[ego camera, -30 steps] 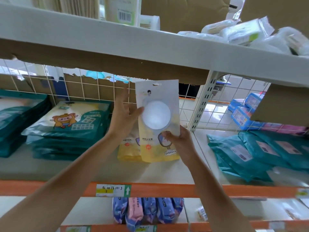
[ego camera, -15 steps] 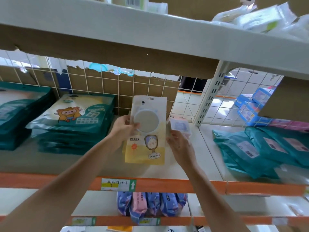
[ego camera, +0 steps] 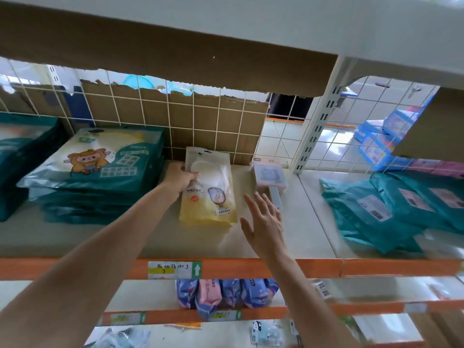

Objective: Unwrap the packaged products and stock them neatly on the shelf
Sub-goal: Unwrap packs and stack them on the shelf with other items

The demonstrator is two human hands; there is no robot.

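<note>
A flat yellow-and-white pouch [ego camera: 209, 194] with a round white window lies on the cream shelf [ego camera: 296, 229], on top of others like it. My left hand [ego camera: 179, 178] grips the pouch at its upper left edge, thumb on top. Just right of the pouch and below it, my right hand [ego camera: 263, 226] hovers above the shelf with its fingers spread, holding nothing.
Stacked teal bags with a cartoon animal [ego camera: 100, 167] lie left of the pouch. A small clear box [ego camera: 270, 177] stands to its right, teal mailers [ego camera: 391, 209] further right. A wire grid with cardboard [ego camera: 175, 119] backs the shelf. An upper shelf [ego camera: 226, 26] hangs overhead.
The pouch went from upright in both hands down flat onto the stack. My right hand let go and drew back to the right. The view tilted down.
</note>
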